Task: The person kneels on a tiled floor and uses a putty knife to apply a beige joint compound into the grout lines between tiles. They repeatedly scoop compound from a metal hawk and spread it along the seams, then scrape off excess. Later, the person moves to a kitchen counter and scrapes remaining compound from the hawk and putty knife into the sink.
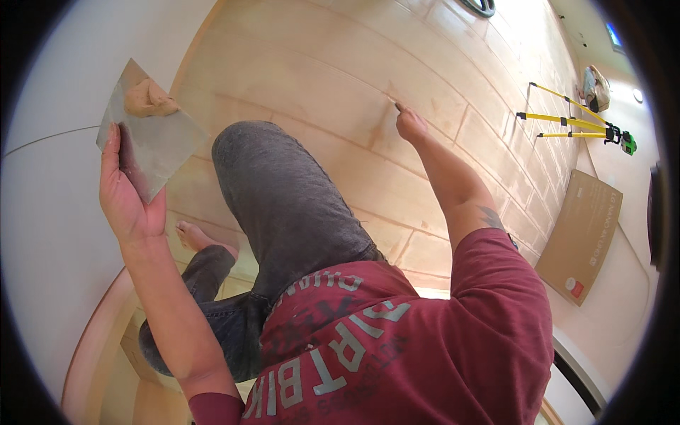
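My left hand [131,195] grips the edge of a thin, square metal plate [159,145], thumb on top and fingers beneath. A soft lump of tan paste [149,99] sits near the plate's far corner. My right arm stretches forward over the tiled floor [304,78], where tan lines run along the joints. Closed at its end is my right hand [411,124], around a small tool with a dark handle [399,107]. The tool's tip is down at a tile joint; its exact shape is too small to make out. My bent knee lies between the two arms.
A pale wall [64,92] rises close at the left. At the right stands a yellow-legged tripod [567,122] carrying a green device [627,142]. Nearer lies a flat cardboard box [582,237]. A dark rounded object [482,7] shows at the far edge.
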The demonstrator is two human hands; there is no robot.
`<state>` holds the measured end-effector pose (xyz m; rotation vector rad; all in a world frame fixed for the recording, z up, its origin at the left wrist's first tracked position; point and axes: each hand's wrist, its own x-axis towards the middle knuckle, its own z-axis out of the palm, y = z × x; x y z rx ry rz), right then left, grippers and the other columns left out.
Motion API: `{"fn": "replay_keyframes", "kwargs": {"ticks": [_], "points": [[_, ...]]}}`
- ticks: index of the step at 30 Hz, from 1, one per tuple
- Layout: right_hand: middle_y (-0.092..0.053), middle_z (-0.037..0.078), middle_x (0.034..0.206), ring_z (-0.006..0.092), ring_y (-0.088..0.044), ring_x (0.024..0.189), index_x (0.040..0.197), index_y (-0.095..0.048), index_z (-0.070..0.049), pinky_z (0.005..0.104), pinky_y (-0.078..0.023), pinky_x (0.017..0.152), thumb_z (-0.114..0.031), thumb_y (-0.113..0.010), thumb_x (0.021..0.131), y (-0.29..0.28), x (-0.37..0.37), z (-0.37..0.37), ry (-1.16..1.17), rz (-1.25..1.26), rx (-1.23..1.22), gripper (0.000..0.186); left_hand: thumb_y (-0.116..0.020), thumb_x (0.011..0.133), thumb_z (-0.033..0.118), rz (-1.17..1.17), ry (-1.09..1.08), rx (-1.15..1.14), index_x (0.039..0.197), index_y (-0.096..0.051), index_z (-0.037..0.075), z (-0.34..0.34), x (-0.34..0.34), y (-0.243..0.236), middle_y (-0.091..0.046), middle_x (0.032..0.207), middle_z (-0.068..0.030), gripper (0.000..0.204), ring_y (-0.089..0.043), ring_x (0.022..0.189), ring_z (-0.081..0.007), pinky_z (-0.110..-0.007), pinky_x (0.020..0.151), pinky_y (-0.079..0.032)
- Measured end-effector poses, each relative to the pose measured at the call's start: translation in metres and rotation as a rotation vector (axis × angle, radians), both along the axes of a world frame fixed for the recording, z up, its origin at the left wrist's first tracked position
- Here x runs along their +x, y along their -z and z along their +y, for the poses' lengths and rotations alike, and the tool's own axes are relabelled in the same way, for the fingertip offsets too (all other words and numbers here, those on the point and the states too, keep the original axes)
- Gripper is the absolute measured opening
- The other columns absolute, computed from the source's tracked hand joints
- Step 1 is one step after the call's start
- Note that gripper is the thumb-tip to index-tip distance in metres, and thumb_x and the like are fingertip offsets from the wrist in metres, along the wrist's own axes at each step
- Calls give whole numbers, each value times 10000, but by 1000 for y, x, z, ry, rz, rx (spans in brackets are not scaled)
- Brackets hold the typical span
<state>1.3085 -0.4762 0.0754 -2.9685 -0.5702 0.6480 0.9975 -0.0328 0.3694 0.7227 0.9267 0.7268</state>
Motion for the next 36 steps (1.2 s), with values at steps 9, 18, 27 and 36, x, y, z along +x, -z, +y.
{"fn": "replay_keyframes", "kwargs": {"ticks": [9, 18, 27, 36], "points": [[-700, 156, 1218, 392, -661, 1085, 1289, -650, -120, 501, -525, 944, -50, -519, 917, 48, -20, 0, -207, 11, 31, 401, -599, 1060, 230, 105, 146, -63, 1343, -608, 5, -10, -4, 33, -655, 1324, -88, 362, -638, 1196, -213, -397, 1028, -524], [-695, 204, 1197, 409, -662, 1072, 1239, -661, -62, 518, -522, 930, -35, -491, 928, 37, -119, -25, -231, 122, 176, 355, -599, 1055, 225, 68, 137, -116, 1332, -616, 6, -26, 16, 34, -664, 1309, -94, 353, -636, 1204, -226, -401, 1053, -509], [-702, 287, 1084, 460, -662, 1057, 1323, -629, -62, 530, -522, 932, -261, -550, 1036, -115, -84, 49, 93, 99, 420, 357, -566, 1066, 250, 17, 146, -93, 1344, -593, -1, -17, 22, 19, -669, 1300, -93, 376, -656, 1183, -228, -403, 1027, -537], [-654, 94, 1356, 317, -599, 1271, 1353, -661, -135, 454, -481, 1058, 110, -596, 766, -294, -110, 227, -822, -205, 815, 639, -578, 1070, 245, 94, 183, 192, 1325, -596, -30, -21, 39, 11, -662, 1299, -126, 376, -655, 1161, -219, -362, 980, -547]]}}
